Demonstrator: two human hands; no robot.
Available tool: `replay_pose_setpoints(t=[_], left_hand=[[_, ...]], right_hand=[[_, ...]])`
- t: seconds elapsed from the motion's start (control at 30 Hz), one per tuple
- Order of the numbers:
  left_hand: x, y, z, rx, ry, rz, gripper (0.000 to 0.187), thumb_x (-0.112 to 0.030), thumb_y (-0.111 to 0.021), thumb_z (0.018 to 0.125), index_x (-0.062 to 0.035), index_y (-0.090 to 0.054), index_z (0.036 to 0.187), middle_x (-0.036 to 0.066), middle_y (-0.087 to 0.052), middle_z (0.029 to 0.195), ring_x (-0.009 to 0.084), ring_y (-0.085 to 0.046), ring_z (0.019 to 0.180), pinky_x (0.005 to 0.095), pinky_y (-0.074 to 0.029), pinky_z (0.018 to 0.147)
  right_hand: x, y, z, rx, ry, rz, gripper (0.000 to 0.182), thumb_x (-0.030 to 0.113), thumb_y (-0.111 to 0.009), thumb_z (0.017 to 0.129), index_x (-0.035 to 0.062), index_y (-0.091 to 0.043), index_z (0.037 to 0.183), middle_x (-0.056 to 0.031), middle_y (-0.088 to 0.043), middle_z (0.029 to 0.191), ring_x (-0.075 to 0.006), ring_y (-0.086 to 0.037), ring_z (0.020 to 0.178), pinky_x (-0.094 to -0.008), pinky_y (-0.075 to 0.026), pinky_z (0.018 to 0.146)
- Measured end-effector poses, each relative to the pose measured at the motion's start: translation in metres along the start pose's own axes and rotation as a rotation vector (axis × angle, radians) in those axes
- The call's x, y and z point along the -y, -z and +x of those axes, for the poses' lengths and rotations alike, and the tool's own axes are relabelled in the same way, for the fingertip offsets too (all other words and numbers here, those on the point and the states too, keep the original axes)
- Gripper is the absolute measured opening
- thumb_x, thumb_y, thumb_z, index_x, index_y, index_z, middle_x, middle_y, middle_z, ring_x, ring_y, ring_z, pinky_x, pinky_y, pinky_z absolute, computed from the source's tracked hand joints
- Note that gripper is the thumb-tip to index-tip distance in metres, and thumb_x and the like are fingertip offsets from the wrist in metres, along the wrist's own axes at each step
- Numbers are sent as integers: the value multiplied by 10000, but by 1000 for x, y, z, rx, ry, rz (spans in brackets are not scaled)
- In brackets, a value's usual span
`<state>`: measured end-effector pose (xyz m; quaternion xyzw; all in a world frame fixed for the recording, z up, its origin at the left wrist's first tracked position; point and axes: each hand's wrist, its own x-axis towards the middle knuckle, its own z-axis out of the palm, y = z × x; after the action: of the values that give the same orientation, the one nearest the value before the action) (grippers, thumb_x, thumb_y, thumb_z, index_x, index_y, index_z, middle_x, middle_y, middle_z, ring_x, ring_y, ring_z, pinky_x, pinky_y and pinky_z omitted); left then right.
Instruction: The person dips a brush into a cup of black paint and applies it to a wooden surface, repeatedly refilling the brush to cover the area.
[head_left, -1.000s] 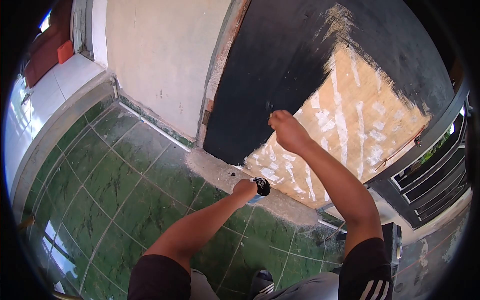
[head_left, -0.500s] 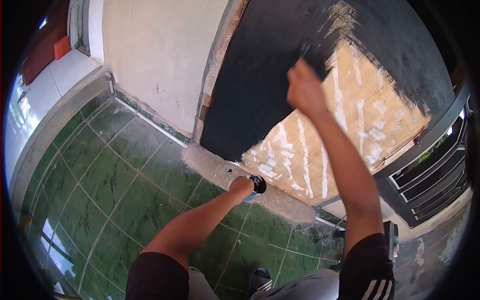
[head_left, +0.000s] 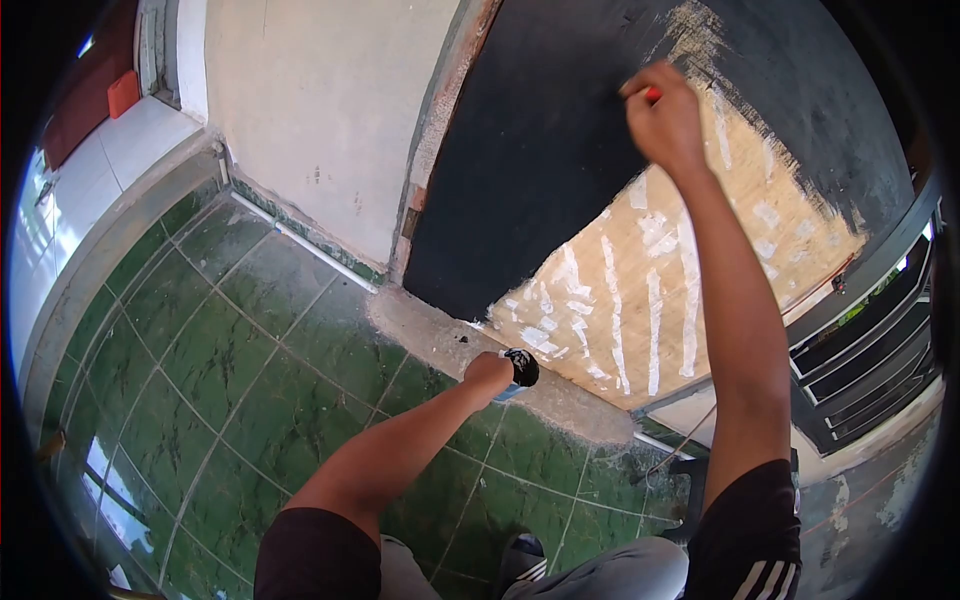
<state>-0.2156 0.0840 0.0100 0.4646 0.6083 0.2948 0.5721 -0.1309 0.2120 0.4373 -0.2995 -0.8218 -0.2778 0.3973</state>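
Note:
My right hand (head_left: 668, 122) is closed around a paintbrush (head_left: 653, 94), of which only a red bit of handle shows; its bristles are hidden. The hand is raised in front of a board (head_left: 625, 300), near where its black coat (head_left: 530, 170) meets bare tan wood with white streaks and patches. Lower down, my left hand (head_left: 486, 375) grips a small blue-sided can (head_left: 521, 369) with black paint inside. This can is held above the sill, just below the board's lower edge.
Green floor tiles (head_left: 240, 400) spread below and to the left. A rough concrete sill (head_left: 430, 335) runs under the board. To the left are a pale wall (head_left: 320, 120) and a white pipe (head_left: 305, 250). A dark metal grille (head_left: 850, 380) stands at the right.
My right hand has moved right and upward across the board with the paintbrush. My left hand and the paint can have stayed nearly in place.

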Motion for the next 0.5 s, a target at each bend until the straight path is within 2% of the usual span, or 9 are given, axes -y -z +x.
replay_pose_setpoints(t=[0.03, 0.1, 0.2, 0.23, 0.27, 0.33, 0.37, 0.4, 0.5], left_hand=[[1, 0, 1, 1, -1, 9, 407, -213, -504, 907, 17, -731, 1155, 271, -714, 1198, 426, -696, 1100, 489, -550, 897], [4, 0, 5, 3, -5, 30, 409, -214, -503, 910, 24, -730, 1153, 271, -715, 1193, 424, -698, 1096, 487, -551, 893], [-3, 4, -2, 14, -8, 11, 404, -221, -491, 924, 29, -728, 1137, 272, -711, 1200, 423, -699, 1094, 490, -550, 898], [-1, 3, 0, 3, -33, 42, 399, -222, -486, 928, 26, -730, 1123, 273, -713, 1194, 423, -699, 1092, 490, -551, 898], [3, 0, 5, -10, -57, 72, 394, -224, -482, 933, 23, -733, 1109, 273, -714, 1188, 423, -700, 1090, 490, -552, 899], [2, 1, 5, -14, -74, 92, 388, -226, -473, 939, 20, -736, 1086, 273, -717, 1176, 421, -700, 1087, 489, -554, 900], [-3, 5, -1, -2, -65, 82, 387, -227, -469, 942, 18, -736, 1077, 273, -718, 1170, 420, -701, 1087, 488, -555, 900], [-4, 5, -4, 10, -57, 73, 385, -228, -465, 945, 17, -736, 1068, 273, -720, 1163, 419, -701, 1086, 486, -555, 900], [5, -1, 5, -9, -70, 87, 378, -225, -476, 938, 22, -731, 1068, 269, -723, 1144, 416, -702, 1086, 483, -558, 891]], right_hand=[[7, 12, 9, -73, 99, -75, 53, 17, -619, 811, 50, -656, 829, -121, -620, 906, -349, -655, 822, -448, -545, 779], [22, 19, 7, -158, 170, -224, 86, 6, -619, 795, 48, -639, 868, -135, -608, 968, -370, -642, 859, -452, -547, 810], [17, -19, -39, 68, 276, -383, 132, 33, -626, 758, 46, -641, 889, -161, -600, 1083, -341, -632, 964, -424, -561, 857], [15, -38, -67, 163, 297, -452, 144, 78, -645, 745, 64, -649, 888, -130, -612, 1093, -308, -635, 965, -407, -564, 857], [22, -50, -94, 328, 274, -437, 165, 96, -651, 730, 74, -656, 893, -118, -615, 1103, -297, -634, 950, -393, -566, 862], [43, -68, -144, 452, 260, -209, 161, 85, -642, 724, 66, -647, 884, -116, -607, 1091, -295, -643, 957, -385, -569, 869], [52, -75, -163, 567, 202, -130, 158, 62, -636, 726, 55, -637, 884, -125, -589, 1065, -321, -650, 956, -406, -567, 884], [62, -78, -175, 595, 140, -6, 97, 28, -615, 750, 54, -637, 841, -135, -579, 1010, -349, -657, 936, -437, -563, 867], [53, -80, -177, 712, -120, 206, 103, -47, -574, 775, 33, -636, 788, -146, -588, 942, -351, -644, 900, -436, -549, 818]])
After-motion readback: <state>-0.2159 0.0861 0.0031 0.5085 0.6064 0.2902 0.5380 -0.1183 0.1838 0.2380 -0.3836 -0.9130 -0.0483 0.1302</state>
